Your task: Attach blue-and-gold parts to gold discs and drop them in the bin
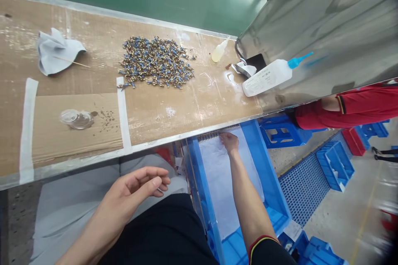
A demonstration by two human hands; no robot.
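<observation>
My left hand hovers over my lap in front of the table edge, its fingers loosely bent and apart, holding nothing. Inside a blue crate to the right of my legs, my right hand reaches to the far end, fingers pinched together. Whatever sits between those fingertips is hidden. Beside them runs a row of small dark parts along the top of a white sheet lining the crate. On the table, a heap of small blue and brass-coloured metal pieces is spread out.
A crumpled grey cloth with a thin stick, a clear plastic container, a small dropper bottle and a white bottle with blue nozzle are on the cardboard-covered table. A person in a red shirt is at right, beside a blue stool.
</observation>
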